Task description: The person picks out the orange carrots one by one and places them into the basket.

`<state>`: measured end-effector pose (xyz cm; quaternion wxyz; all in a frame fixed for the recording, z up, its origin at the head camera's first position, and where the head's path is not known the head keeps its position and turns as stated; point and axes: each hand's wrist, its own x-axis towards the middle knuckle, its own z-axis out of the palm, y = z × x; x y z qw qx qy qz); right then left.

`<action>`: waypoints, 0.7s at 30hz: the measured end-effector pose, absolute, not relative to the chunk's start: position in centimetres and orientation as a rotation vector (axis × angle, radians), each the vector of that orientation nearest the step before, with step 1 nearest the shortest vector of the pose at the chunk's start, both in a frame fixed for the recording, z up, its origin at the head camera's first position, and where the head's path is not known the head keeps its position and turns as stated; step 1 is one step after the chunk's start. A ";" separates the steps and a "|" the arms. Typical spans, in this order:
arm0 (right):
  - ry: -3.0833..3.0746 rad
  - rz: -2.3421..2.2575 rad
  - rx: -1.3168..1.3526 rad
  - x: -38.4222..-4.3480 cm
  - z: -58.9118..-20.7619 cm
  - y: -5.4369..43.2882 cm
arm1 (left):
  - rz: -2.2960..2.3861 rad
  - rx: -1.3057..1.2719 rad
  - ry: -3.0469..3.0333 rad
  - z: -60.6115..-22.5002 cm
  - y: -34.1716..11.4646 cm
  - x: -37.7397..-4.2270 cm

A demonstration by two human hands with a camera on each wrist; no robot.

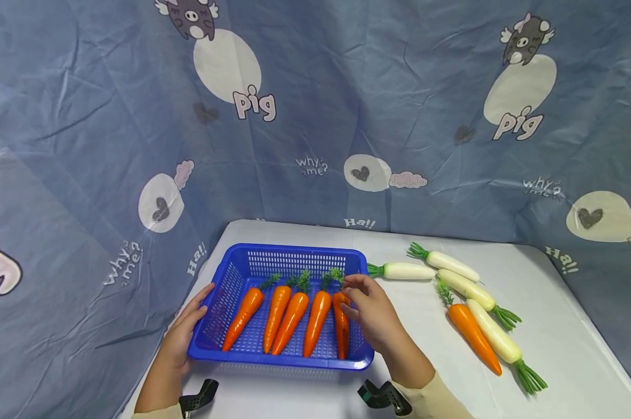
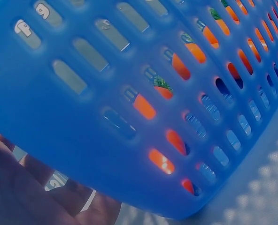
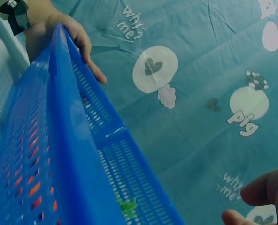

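A blue plastic basket holds several orange carrots with green tops, lying side by side. At the left rim my left hand touches the basket from outside, fingers loosely extended. The left wrist view shows that hand at the rim, beside the slotted wall. My right hand reaches over the right rim, its fingertips close to the top of the rightmost carrot. In the right wrist view its thumb and finger stand apart with nothing between them.
Right of the basket, several white radishes with green stems lie on the white table. Among them is another carrot. Blue patterned cloth hangs behind the table and along its sides.
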<state>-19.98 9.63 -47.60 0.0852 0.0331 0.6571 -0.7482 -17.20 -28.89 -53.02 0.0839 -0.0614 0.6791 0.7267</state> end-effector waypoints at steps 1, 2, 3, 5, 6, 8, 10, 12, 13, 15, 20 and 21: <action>1.943 -2.253 0.097 -19.9 -47.6 9.8 | 2.166 -0.182 2.023 -53.0 -28.8 -17.2; 1.936 -2.270 0.095 -19.9 -47.6 10.0 | 2.167 -0.182 2.019 -53.1 -28.8 -17.3; 1.929 -2.289 0.096 -19.8 -47.6 10.1 | 2.163 -0.190 2.021 -53.1 -28.8 -17.3; 1.924 -2.322 0.091 -19.7 -47.6 10.5 | 2.160 -0.198 2.025 -53.0 -28.7 -17.3; 1.923 -2.338 0.090 -19.7 -47.6 10.7 | 2.155 -0.199 2.031 -53.0 -28.7 -17.3; 1.923 -2.359 0.105 -19.6 -47.7 10.9 | 2.152 -0.206 2.039 -53.0 -28.8 -17.2; 1.925 -2.372 0.111 -19.6 -47.8 11.1 | 2.143 -0.207 2.048 -52.9 -28.8 -17.1; 1.926 -2.381 0.119 -19.5 -47.8 11.3 | 2.136 -0.202 2.055 -52.9 -28.8 -17.1; 1.926 -2.385 0.121 -19.5 -47.9 11.4 | 2.142 -0.200 2.049 -52.9 -28.8 -17.1; 1.925 -2.398 0.114 -19.5 -47.9 11.5 | 2.149 -0.197 2.048 -53.0 -28.8 -17.2; 1.919 -2.443 0.122 -19.3 -48.2 12.0 | 2.142 -0.190 2.054 -53.0 -28.9 -17.2; 1.914 -2.456 0.126 -19.2 -48.3 12.1 | 2.144 -0.192 2.050 -53.0 -28.9 -17.2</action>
